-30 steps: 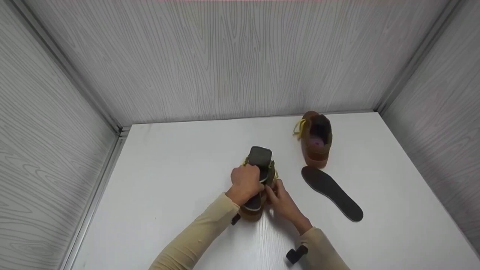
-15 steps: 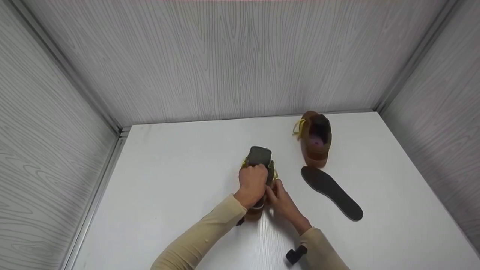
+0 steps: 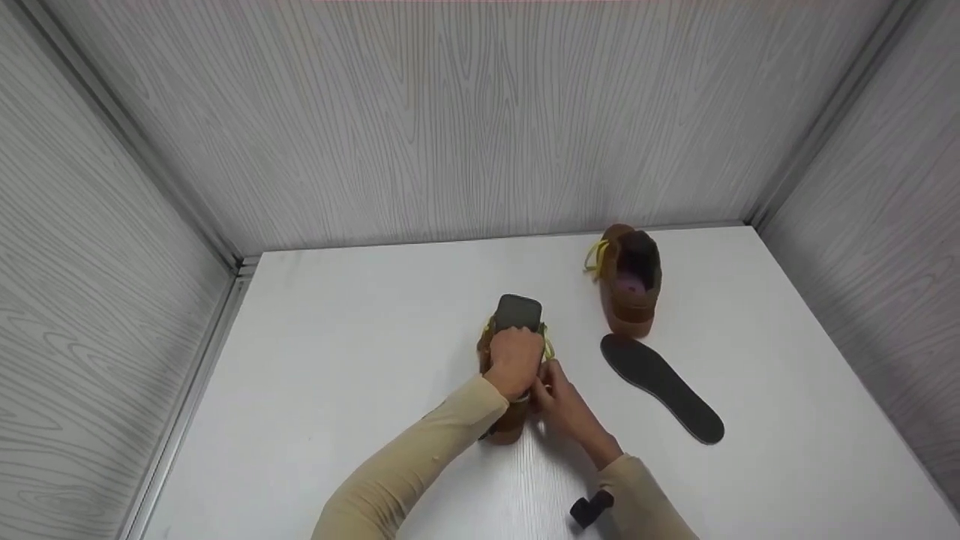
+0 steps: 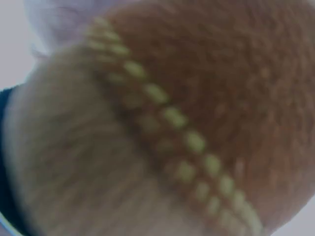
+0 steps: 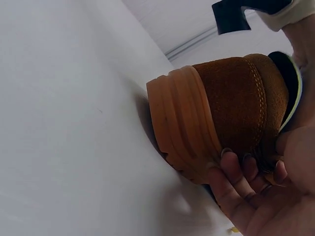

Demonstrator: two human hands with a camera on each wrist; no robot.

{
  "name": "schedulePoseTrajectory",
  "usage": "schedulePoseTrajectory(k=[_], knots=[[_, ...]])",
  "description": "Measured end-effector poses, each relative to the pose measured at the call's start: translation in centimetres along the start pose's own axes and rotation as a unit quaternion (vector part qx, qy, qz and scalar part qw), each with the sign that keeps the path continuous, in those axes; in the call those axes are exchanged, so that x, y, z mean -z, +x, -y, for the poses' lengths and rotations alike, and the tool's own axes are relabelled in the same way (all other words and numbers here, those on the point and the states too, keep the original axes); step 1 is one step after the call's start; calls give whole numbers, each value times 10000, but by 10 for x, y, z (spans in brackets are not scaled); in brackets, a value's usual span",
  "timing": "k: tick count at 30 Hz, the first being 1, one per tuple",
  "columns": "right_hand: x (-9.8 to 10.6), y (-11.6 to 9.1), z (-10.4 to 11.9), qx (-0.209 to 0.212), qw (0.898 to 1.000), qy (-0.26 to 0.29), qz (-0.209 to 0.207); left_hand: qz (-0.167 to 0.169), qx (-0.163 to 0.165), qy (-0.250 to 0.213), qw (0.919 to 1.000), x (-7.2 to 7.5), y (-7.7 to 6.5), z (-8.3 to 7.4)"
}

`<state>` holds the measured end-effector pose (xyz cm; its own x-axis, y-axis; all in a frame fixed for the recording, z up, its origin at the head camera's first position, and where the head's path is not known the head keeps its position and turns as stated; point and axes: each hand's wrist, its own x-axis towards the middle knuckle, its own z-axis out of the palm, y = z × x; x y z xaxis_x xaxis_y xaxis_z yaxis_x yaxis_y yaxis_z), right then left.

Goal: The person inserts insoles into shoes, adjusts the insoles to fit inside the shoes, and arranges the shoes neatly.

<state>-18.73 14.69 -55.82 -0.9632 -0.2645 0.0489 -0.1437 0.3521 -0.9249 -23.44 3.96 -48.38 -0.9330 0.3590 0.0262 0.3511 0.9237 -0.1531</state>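
A brown suede shoe (image 3: pixel 508 429) with yellow laces stands upright on the table, its toe pointing away and its dark tongue (image 3: pixel 519 311) raised. My left hand (image 3: pixel 516 360) reaches down into its opening behind the tongue, so the fingertips are hidden. My right hand (image 3: pixel 566 409) grips the shoe's right side; in the right wrist view its fingers (image 5: pixel 231 169) lie along the upper just above the thick tan sole (image 5: pixel 179 123). A dark piece with a pale edge (image 5: pixel 291 91) sticks up at the heel collar. Brown suede with yellow stitching (image 4: pixel 192 140) fills the left wrist view.
A second brown shoe (image 3: pixel 628 319) with yellow laces stands at the back right, with a purplish inside. A dark loose insole (image 3: pixel 664 386) lies on the white table (image 3: pixel 360 337) in front of it. Grey wood-grain panels (image 3: pixel 465 135) wall the table.
My left hand has shifted right and a little forward, from the shoe's left side to over the opening behind the tongue. The right hand keeps its place on the shoe.
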Motion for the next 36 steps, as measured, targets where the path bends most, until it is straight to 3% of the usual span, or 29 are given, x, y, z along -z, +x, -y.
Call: schedulePoseTrajectory(k=[4, 11, 16, 21, 24, 27, 29, 32, 34, 36], knots=[[2, -1, -1, -101, 9999, 112, 75, 32, -116, -79, 9999, -9, 6, -1], [6, -12, 34, 132, 9997, 141, 145, 119, -14, -167, 9998, -20, 10, 3], [7, -13, 38, 163, 9998, 32, 73, 64, -16, -220, 9997, -21, 10, 5], [6, -12, 35, 46, 9998, 169, 47, 218, -125, -350, 9991, -17, 3, 9], [3, -7, 18, 36, 9997, 243, -16, 341, -223, -393, 9984, -7, -4, 13], [-1, -3, 1, 140, 9996, 204, -100, 439, -531, -534, 9962, 5, -12, 16], [-2, -1, -5, 197, 9996, 172, -126, 756, -924, -611, 9910, 12, -17, 19], [-2, -2, -6, 249, 9995, 112, -139, 1548, -1387, -916, 9739, 18, -19, 28], [-2, -2, -6, 246, 9995, 85, -154, 2019, -1553, -1088, 9609, 18, -18, 32], [-3, -3, -6, 264, 9995, 12, -187, 2227, -1623, -1189, 9539, 14, -18, 34]])
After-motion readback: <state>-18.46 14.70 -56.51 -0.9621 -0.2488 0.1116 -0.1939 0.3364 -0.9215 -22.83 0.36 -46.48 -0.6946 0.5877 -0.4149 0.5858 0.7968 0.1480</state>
